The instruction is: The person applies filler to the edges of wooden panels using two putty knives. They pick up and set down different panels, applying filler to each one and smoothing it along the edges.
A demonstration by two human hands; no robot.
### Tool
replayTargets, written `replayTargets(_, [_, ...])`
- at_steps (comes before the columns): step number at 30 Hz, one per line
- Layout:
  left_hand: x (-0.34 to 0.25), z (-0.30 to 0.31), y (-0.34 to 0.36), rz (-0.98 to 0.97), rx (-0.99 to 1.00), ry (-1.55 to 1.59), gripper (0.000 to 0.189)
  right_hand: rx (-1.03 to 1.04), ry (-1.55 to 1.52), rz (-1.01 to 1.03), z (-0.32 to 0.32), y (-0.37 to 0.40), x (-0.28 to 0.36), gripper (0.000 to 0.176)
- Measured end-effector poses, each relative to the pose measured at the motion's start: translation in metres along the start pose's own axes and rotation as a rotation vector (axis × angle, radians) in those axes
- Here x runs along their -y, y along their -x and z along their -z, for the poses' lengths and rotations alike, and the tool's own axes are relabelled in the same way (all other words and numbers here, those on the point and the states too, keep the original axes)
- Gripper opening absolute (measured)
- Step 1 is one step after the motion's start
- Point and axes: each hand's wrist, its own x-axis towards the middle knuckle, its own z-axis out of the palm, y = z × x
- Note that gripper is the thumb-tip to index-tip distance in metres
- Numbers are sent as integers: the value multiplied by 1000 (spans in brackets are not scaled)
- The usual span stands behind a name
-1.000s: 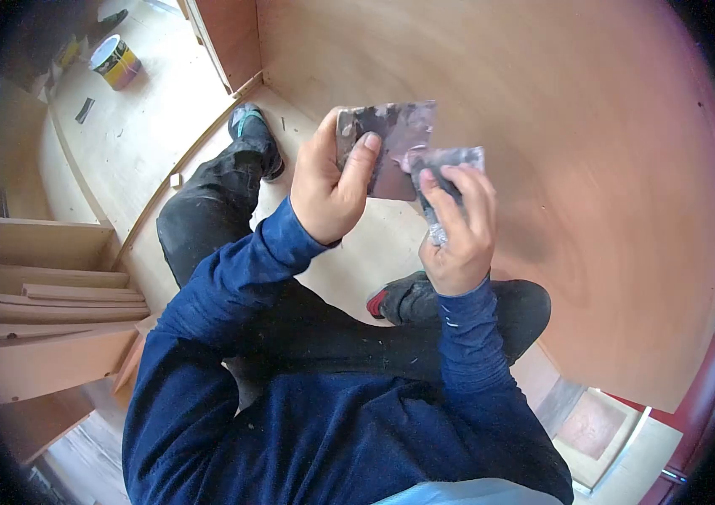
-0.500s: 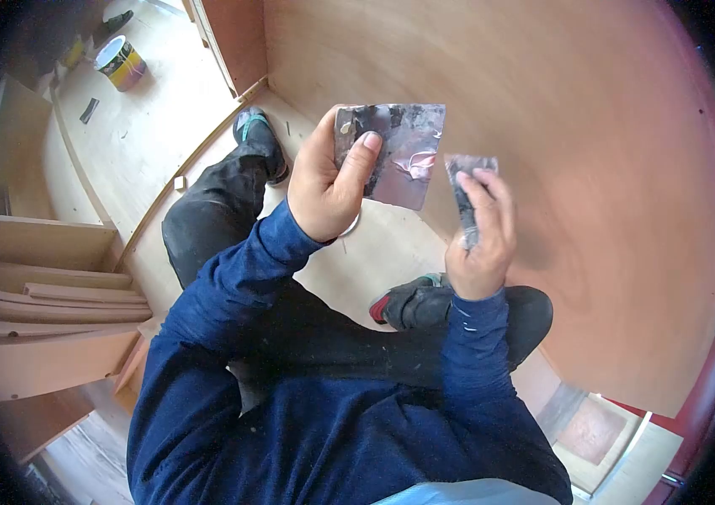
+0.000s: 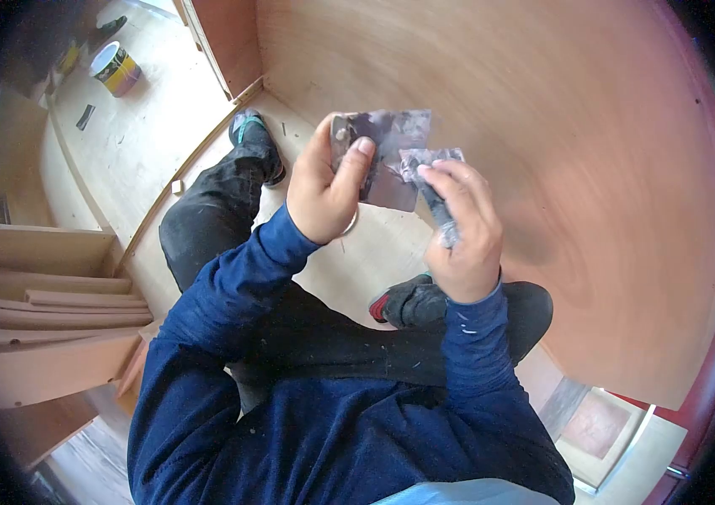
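My left hand (image 3: 322, 189) is closed on a flat, square putty plate (image 3: 393, 178), thumb across its face. Dark stains mark its shiny metal surface. In my right hand (image 3: 468, 244), a smaller stained putty scraper (image 3: 436, 202) is pinched between fingers and thumb. Pinkish paste shows along the scraper's upper end, which overlaps the plate's right edge in this view. Both tools are held up above my bent legs, slightly smeared by motion.
A curved wooden panel (image 3: 593, 168) rises at the right. On the plywood floor at the upper left stands a yellow and black bucket (image 3: 116, 71), with a small dark strip (image 3: 85, 117) near it. A wooden box (image 3: 63, 366) holding several boards is at the left.
My right hand has moved left and slightly up, bringing the scraper over the plate's right edge. The pink lump seen on the plate earlier no longer shows there.
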Motion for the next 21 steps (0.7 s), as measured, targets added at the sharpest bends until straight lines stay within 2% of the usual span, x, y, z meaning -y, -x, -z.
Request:
replayTargets(1, [2,-1,-1,82,-18,110,22,-18,-220,-40,-2,-1,-4,48])
replayTargets(2, [3,-2,-2,81,-20,109,22,-35,-440,-78,-4,-1,-7,45])
replayTargets(3, [3,-2,-3,127,-24,173,23,-35,-442,-75,-6,0,-8,45])
replayTargets(5, [6,-2,-5,169,-30,239,23,-57,-744,-201,-12,5,-12,40])
replayTargets(7, [10,-1,-6,241,-44,329,24,-2,-715,-250,-16,13,-28,43])
replayTargets(9, [17,1,-5,232,-41,327,24,51,-686,-303,-20,18,-34,46])
replayTargets(11, [19,1,-6,221,-34,323,23,7,-908,-487,-23,22,-34,50])
replayTargets(15, [22,0,-4,267,-55,402,24,0,-1027,-584,-24,25,-38,53])
replayTargets(17, [22,-1,-4,265,-53,424,24,-60,-1410,-719,-24,26,-35,53])
replayTargets(18, [21,-2,-4,271,-60,425,24,-59,-1410,-720,-27,29,-39,53])
replayTargets(20, [16,-3,-4,287,-61,427,26,-22,-806,-451,-38,39,-54,55])
replayTargets(21, [17,-3,-3,288,-63,426,26,-20,-807,-452,-40,43,-58,55])
